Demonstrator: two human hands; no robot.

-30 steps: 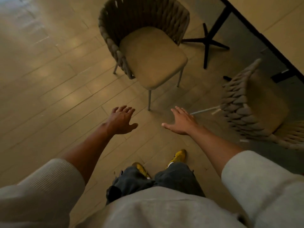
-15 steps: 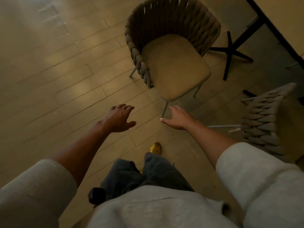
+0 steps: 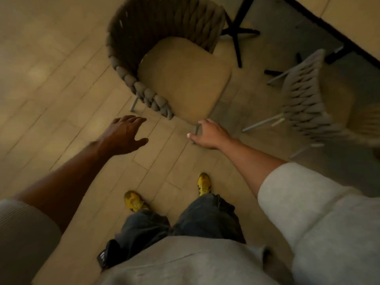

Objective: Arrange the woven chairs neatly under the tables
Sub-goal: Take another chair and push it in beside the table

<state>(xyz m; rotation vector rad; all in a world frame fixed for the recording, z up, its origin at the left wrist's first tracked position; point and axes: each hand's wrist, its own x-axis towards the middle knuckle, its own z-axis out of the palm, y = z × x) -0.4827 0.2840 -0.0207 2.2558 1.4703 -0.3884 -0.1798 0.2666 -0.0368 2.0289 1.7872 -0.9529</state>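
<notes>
Out on the pale plank floor (image 3: 51,79), a woven chair (image 3: 181,79) stands on its own thin metal legs, well short of the bench (image 3: 349,19) whose light top and dark edge cut across the far right corner. Its thick rope-work back curves round the far and left sides, and its tan padded seat opens toward the person standing over it. Just behind the back, the black cross-shaped foot (image 3: 236,33) of the bench rests on the floor.

Both bare forearms reach forward and down. The left hand (image 3: 125,134) hovers palm down over the boards, fingers spread and loosely bent, thumb stuck out to the side; it holds nothing and is near the front end of the chair's woven arm without touching it. The right hand (image 3: 209,133) is at the seat's front corner, thumb splayed wide, fingers stretched toward the cushion's edge, with the front leg showing between thumb and fingers. Whether the fingertips actually meet the seat I cannot tell, since the picture is smeared there; nothing is gripped that I can see.

Off to the right, a second chair (image 3: 304,103) of the same weave sits close to the bench's edge, its back turned toward the person and its pale legs angled out beneath.

Lower down are grey sleeves (image 3: 308,202), dark trousers (image 3: 205,214) and two yellow shoes (image 3: 203,183) planted on the boards.
</notes>
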